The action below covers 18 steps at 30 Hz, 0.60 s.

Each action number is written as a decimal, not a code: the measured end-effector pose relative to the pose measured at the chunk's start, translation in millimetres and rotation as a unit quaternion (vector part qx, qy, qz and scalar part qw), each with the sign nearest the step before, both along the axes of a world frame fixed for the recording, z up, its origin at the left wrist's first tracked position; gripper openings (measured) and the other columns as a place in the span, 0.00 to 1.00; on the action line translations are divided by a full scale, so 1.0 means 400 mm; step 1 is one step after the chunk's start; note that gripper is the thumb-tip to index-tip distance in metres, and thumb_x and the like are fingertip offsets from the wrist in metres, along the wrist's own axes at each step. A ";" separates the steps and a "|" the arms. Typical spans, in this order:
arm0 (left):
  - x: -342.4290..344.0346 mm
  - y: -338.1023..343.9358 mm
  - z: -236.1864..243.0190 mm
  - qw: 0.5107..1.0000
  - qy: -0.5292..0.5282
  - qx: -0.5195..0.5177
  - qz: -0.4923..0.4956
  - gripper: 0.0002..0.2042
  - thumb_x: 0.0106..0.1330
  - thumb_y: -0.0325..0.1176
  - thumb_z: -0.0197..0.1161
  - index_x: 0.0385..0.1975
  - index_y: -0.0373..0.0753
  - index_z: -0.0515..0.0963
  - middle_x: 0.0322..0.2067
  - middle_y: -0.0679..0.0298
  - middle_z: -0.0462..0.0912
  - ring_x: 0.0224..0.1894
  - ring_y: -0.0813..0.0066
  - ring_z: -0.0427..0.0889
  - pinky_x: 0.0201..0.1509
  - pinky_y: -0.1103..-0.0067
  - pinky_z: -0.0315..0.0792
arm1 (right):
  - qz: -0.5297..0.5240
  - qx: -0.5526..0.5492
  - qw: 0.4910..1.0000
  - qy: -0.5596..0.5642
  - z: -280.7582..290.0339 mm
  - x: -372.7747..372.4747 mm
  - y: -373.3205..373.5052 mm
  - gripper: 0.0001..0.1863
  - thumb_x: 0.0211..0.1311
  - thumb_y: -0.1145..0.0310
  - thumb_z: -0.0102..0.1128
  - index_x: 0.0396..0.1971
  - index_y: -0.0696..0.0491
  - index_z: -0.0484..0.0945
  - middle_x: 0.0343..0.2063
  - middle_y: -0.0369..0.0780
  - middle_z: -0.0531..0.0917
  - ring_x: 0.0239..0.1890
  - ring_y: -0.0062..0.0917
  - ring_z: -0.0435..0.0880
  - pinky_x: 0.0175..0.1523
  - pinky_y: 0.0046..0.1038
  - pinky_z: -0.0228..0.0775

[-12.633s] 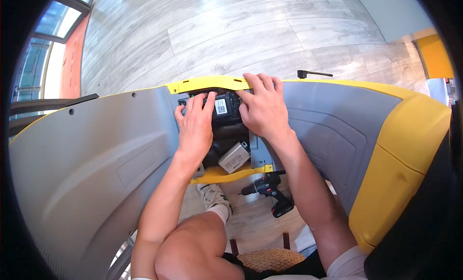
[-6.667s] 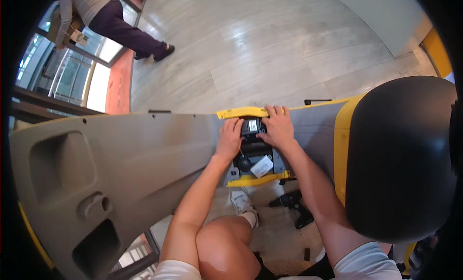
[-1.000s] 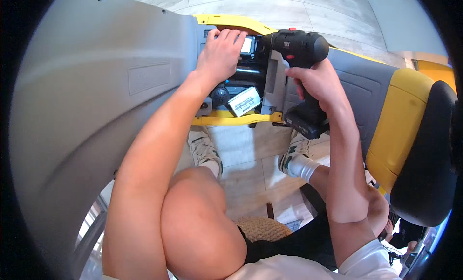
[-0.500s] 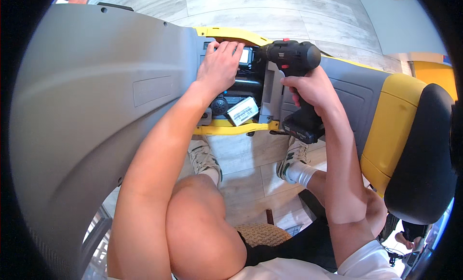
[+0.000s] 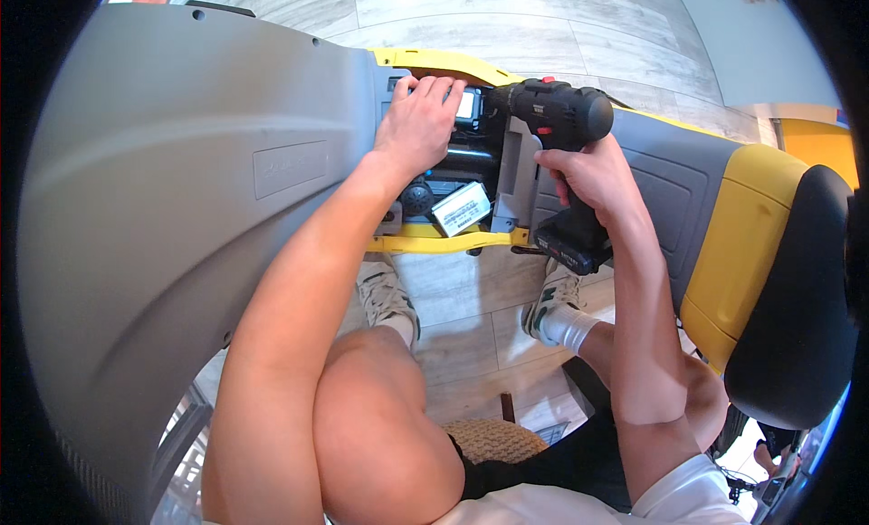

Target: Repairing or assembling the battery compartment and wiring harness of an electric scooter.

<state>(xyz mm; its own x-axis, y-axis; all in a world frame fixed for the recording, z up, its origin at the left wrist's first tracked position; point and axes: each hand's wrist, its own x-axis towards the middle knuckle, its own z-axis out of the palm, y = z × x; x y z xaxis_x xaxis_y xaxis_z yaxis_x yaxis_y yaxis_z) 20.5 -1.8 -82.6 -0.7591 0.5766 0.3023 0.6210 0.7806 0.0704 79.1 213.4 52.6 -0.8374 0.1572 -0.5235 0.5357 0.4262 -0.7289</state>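
Note:
My right hand [image 5: 590, 176] is wrapped around the grip of a black cordless drill [image 5: 563, 110] with red details. The drill's chuck points left, over the right end of an open compartment in a grey and yellow vehicle body [image 5: 319, 109]. At the compartment's far left, my left hand [image 5: 418, 119] reaches in with bent fingers, against a small dark box with a pale face [image 5: 468, 105]. What those fingers grip is hidden beneath them. Nearer me inside lie a silver labelled box [image 5: 462, 209] and a round black part [image 5: 417, 199]. A black cylinder [image 5: 471, 154] crosses the middle.
Yellow trim [image 5: 444, 244] edges the compartment's near side. To the right are a grey footboard panel [image 5: 665, 167], a yellow section [image 5: 742, 226] and a black seat [image 5: 797, 299]. My shoes [image 5: 387, 294] rest on the wood-look floor [image 5: 453, 294] below.
The drill and my right hand have shifted slightly right and down in the picture, as the whole view moved a little. My left hand keeps its place in the compartment.

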 end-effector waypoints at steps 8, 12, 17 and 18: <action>0.003 -0.002 -0.002 1.000 -0.001 -0.002 0.000 0.28 0.56 0.28 0.64 0.61 0.35 0.72 0.55 0.60 0.78 0.58 0.68 0.75 0.64 0.67 0.60 | 0.022 0.013 1.000 -0.005 0.011 -0.010 -0.012 0.07 0.55 0.75 0.67 0.31 0.63 0.79 0.15 0.37 0.78 0.14 0.21 0.77 0.19 0.28 0.66; 0.002 -0.008 -0.006 1.000 0.000 -0.012 -0.004 0.31 0.55 0.31 0.68 0.62 0.36 0.71 0.56 0.59 0.77 0.60 0.66 0.74 0.64 0.66 0.60 | 0.158 0.131 0.979 0.004 0.041 -0.051 -0.037 0.14 0.55 0.67 0.69 0.32 0.65 0.82 0.15 0.43 0.80 0.16 0.27 0.81 0.22 0.32 0.72; -0.005 0.005 0.014 1.000 0.003 0.025 -0.018 0.30 0.55 0.32 0.71 0.60 0.39 0.72 0.58 0.62 0.74 0.62 0.66 0.72 0.65 0.63 0.61 | 0.234 0.273 0.930 -0.077 0.085 -0.153 -0.069 0.17 0.56 0.64 0.71 0.42 0.58 0.82 0.15 0.41 0.78 0.14 0.25 0.78 0.19 0.28 0.71; -0.013 0.018 0.013 0.999 0.008 0.027 -0.022 0.30 0.56 0.33 0.71 0.60 0.39 0.72 0.58 0.62 0.74 0.62 0.66 0.72 0.65 0.63 0.61 | 0.224 0.294 0.926 -0.076 0.131 -0.156 -0.086 0.18 0.56 0.63 0.71 0.42 0.58 0.82 0.15 0.41 0.78 0.14 0.26 0.79 0.20 0.29 0.73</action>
